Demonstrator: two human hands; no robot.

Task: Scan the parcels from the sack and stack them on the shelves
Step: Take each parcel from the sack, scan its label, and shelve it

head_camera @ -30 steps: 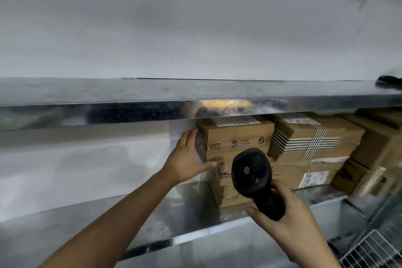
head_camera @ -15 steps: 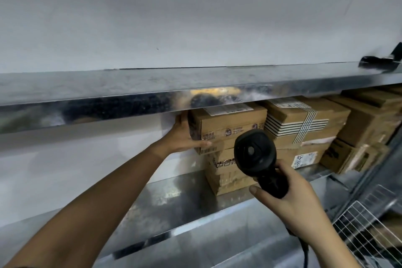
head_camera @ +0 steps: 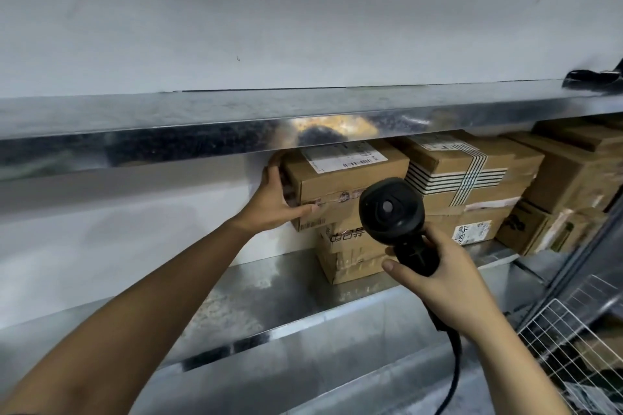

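A brown cardboard parcel (head_camera: 344,178) with a white barcode label sits on top of another parcel (head_camera: 350,256) on the metal shelf (head_camera: 256,300). My left hand (head_camera: 273,199) presses flat against this top parcel's left end, thumb along its front. My right hand (head_camera: 438,276) grips the handle of a black barcode scanner (head_camera: 391,209), held in front of the stack with its head facing me. The sack is out of sight.
To the right stand a striped-tape parcel (head_camera: 472,172) and several more boxes (head_camera: 573,178). An upper metal shelf (head_camera: 202,118) hangs just above the stack. A black object (head_camera: 593,77) lies on it at far right. A wire basket (head_camera: 573,347) is at the lower right.
My left hand slid from the parcel's front corner round to its left end. The scanner hand stayed in front of the stack; the view shifted slightly.
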